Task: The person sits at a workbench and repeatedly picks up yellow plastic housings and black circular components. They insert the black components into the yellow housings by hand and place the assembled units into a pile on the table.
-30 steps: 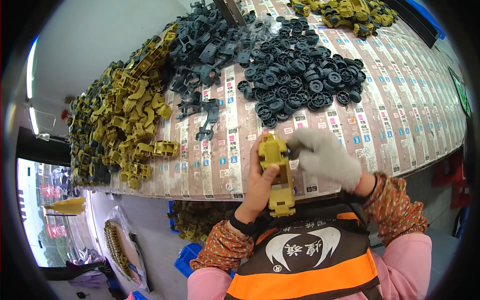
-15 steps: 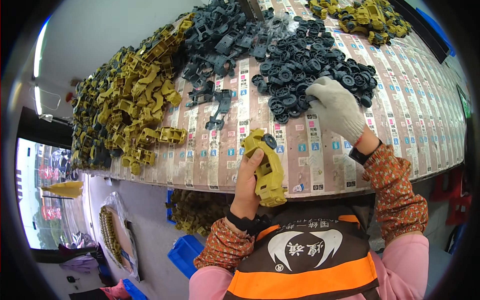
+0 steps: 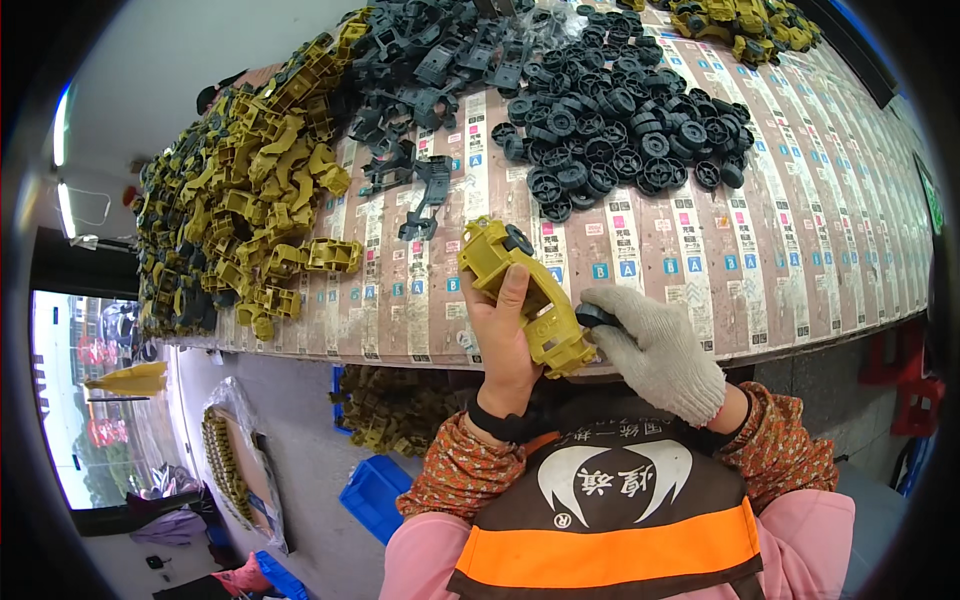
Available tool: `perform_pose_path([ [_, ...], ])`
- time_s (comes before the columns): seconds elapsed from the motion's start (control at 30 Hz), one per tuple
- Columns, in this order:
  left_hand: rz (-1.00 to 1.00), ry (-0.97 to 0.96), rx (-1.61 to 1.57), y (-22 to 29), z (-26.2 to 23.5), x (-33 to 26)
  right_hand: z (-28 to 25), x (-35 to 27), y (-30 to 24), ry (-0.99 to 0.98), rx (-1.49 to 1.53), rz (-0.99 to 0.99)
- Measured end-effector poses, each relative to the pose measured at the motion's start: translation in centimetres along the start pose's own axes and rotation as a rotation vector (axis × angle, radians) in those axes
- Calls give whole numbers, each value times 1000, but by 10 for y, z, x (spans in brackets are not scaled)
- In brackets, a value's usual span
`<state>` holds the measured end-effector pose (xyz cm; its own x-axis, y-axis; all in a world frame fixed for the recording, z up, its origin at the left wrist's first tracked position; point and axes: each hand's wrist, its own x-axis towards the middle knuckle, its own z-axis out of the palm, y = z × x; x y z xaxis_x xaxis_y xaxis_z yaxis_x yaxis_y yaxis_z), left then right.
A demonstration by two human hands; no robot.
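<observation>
My bare left hand (image 3: 503,335) is closed round a yellow-green plastic toy truck body (image 3: 560,337), held tilted above the table's near edge. One dark wheel is fitted at the body's far end. My right hand (image 3: 660,350), in a whitish knit glove, pinches a small dark toy wheel (image 3: 595,315) close to the near end of the body. Whether that wheel touches the body I cannot tell. Beyond my hands lies a heap of dark toy wheels (image 3: 655,145). A loose dark chassis part (image 3: 430,195) lies left of the heap.
Yellow-green truck bodies (image 3: 270,195) are piled on the left, with dark chassis parts (image 3: 430,60) behind. More yellow-green toy vehicles (image 3: 750,25) sit at the far right. Below the table's edge stand a blue bin (image 3: 375,495) and a container of yellow-green parts (image 3: 385,400).
My right hand has come back from the wheel heap to the truck body, now with a wheel in its fingers. My left hand has shifted the body slightly away and left.
</observation>
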<state>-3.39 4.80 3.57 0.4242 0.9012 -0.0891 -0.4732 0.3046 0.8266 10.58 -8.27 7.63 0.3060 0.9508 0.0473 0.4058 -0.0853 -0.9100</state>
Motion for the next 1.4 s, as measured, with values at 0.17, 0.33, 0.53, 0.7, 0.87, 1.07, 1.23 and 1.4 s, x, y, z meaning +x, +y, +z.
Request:
perform_pose_path([
  [0.17,114,11,27,-3,5,0,5,-8,1,27,16,-52],
  [0.33,194,32,107,-5,8,-3,8,-14,1,12,-25,-41],
  [0.53,298,-87,186,-12,19,-11,11,-22,0,-62,74,88],
  [0.7,318,-171,240,-21,16,-11,-7,-7,1,-189,-48,180],
  [0.87,-61,-511,659,0,11,7,-42,29,-1,202,-118,-81],
  [1.07,-591,-550,54,23,4,6,-67,41,1,-330,206,58],
  [1.23,-609,-465,-574,18,-24,1,-67,22,27,-45,418,339],
  [1.4,-316,-219,-141,-4,-6,1,-59,22,13,-156,157,282],
])
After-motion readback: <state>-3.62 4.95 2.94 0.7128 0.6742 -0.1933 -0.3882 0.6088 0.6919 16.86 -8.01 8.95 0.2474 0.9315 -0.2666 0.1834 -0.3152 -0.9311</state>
